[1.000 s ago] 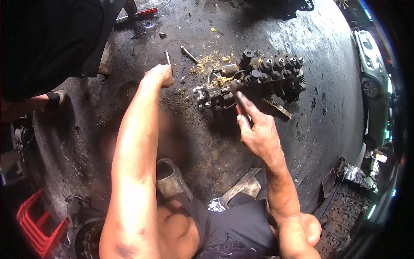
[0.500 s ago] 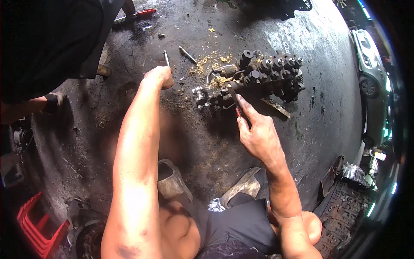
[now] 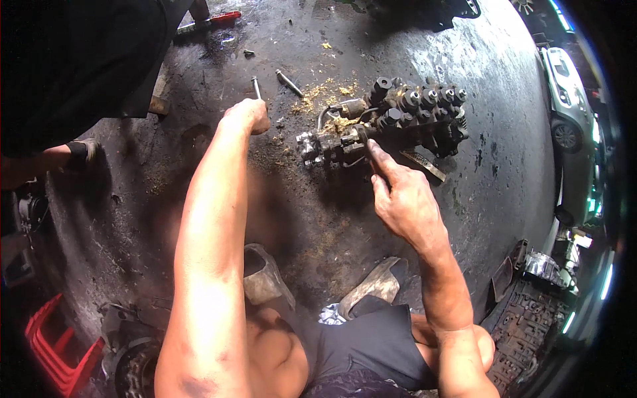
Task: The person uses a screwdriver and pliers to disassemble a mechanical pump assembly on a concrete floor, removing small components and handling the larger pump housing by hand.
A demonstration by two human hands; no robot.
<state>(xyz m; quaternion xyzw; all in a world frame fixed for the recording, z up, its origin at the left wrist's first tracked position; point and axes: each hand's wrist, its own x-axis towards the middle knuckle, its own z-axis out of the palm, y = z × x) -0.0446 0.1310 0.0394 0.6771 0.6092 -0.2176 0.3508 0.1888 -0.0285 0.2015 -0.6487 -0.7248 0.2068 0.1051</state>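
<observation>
My left hand (image 3: 247, 118) is closed in a fist over the floor. A slim silver bolt (image 3: 256, 86) with a wider end sticks up out of it. My right hand (image 3: 406, 198) grips a narrow flat-bladed tool (image 3: 362, 134), its index finger stretched along the blade. The tool's tip touches the shaft end of a greasy black fuel injection pump (image 3: 415, 116), which lies on its side with a row of round fittings on top. Most of the tool's handle is hidden by my palm. Past my left hand, another long bolt (image 3: 288, 83) lies loose.
Yellowish crumbs (image 3: 318, 93) are scattered by the pump. A toothed metal strip (image 3: 423, 166) lies under its right side. At the upper left another person (image 3: 79, 60) stands close, near a red-handled tool (image 3: 225, 16). Engine parts (image 3: 524, 331) sit at the lower right.
My right hand has shifted slightly right and down, and the tool's blade has turned more upright against the pump. My left hand has barely moved.
</observation>
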